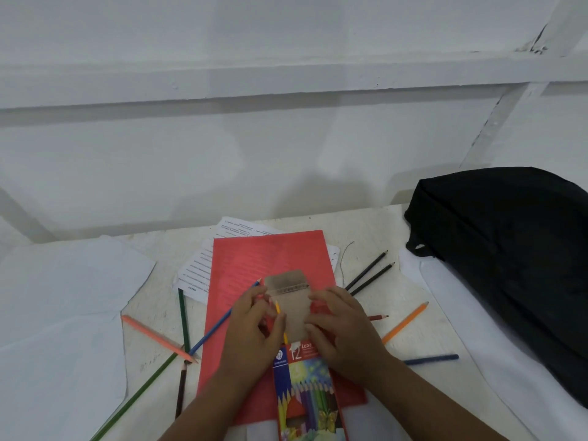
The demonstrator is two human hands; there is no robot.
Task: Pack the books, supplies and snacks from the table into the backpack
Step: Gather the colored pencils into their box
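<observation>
Pencil box [307, 396] lies on the red folder [270, 259], flap open toward the wall. My left hand [254, 323] pinches a yellow pencil [277, 308] at the box mouth, tip up; how far in it sits, can't tell. My right hand [340, 326] grips the box's open end and flap. Printed sheets [197, 268] stick out from under the folder. Loose pencils on the table [375, 230]: blue [219, 323] across the folder, pink [156, 337], green [140, 396], brown [180, 389] at left; two black [369, 273], orange [405, 323], dark blue [432, 358] at right. Black backpack [509, 249] sits far right, apart from the box; whether it's open or what's inside isn't visible.
</observation>
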